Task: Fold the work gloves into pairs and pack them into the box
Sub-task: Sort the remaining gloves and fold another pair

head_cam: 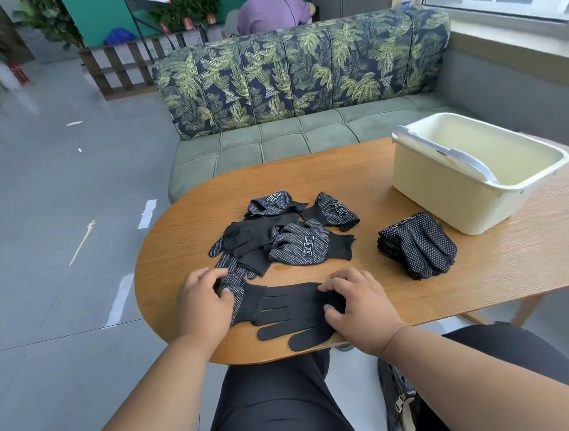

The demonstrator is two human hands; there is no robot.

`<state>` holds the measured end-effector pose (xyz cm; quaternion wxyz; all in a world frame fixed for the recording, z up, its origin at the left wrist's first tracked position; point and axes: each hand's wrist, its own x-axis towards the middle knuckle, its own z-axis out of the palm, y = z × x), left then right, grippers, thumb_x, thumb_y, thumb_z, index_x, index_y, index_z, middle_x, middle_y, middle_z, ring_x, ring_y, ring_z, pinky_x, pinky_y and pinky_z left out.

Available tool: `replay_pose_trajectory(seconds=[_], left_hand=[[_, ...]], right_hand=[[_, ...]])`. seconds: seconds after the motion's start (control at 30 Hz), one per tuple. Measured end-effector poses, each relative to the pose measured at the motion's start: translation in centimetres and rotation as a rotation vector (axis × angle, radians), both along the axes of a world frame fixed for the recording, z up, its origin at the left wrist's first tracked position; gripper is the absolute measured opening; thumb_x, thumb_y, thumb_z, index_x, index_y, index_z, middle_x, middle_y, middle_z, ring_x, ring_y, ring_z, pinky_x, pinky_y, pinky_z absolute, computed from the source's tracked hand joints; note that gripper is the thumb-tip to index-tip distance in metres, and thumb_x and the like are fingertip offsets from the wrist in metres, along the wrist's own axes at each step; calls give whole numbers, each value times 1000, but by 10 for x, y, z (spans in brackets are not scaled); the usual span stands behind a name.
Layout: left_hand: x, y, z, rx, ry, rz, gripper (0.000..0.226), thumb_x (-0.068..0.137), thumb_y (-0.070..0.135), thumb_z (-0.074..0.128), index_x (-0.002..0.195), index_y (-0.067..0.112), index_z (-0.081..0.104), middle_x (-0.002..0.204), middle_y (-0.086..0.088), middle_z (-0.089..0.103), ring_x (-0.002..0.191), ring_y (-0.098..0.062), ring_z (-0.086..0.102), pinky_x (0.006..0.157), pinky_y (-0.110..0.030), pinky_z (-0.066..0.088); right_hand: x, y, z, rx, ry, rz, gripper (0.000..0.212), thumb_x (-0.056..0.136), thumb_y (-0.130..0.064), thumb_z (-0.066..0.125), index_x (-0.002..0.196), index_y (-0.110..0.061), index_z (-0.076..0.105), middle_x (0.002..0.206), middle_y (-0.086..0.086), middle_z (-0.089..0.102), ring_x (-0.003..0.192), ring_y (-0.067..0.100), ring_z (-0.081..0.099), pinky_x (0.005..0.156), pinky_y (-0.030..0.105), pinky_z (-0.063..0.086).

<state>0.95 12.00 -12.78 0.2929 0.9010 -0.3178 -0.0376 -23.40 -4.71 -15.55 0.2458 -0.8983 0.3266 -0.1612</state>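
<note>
A black work glove (pixel 291 309) lies flat at the table's near edge, its fingers pointing toward me. My right hand (pixel 357 307) pinches its right side with curled fingers. My left hand (pixel 204 305) holds a dotted glove (pixel 234 288) at the flat glove's cuff end. Behind them lies a loose heap of several black dotted gloves (pixel 287 235). A neat stack of folded gloves (pixel 418 246) sits to the right, just in front of the cream plastic box (pixel 454 206), which stands open with nothing visible inside.
The wooden table (pixel 493 267) has a rounded left end. A green sofa (pixel 289 139) with leaf-print cushions stands behind it, and a person sits far back. My legs are under the near edge, with a shoe (pixel 398 397) on the floor.
</note>
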Motion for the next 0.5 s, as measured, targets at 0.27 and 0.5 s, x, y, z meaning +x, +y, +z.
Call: replay_pose_trajectory(seconds=[0.27, 0.5], left_hand=[[11, 6, 2, -94, 7, 180, 45, 87, 2, 54, 111, 36, 72, 130, 5, 59, 118, -23, 56, 97, -36, 47], [-6, -30, 14, 198, -266, -92, 38, 93, 38, 59, 130, 36, 67, 154, 5, 48, 149, -26, 26, 126, -48, 7]], right_hand=[[1, 2, 1, -2, 7, -9, 39, 84, -47, 52, 118, -40, 69, 124, -16, 54, 118, 15, 45, 109, 36, 36], [1, 2, -1, -21, 13, -19, 30, 91, -38, 60, 120, -38, 70, 126, -15, 55, 120, 16, 46, 110, 35, 36]])
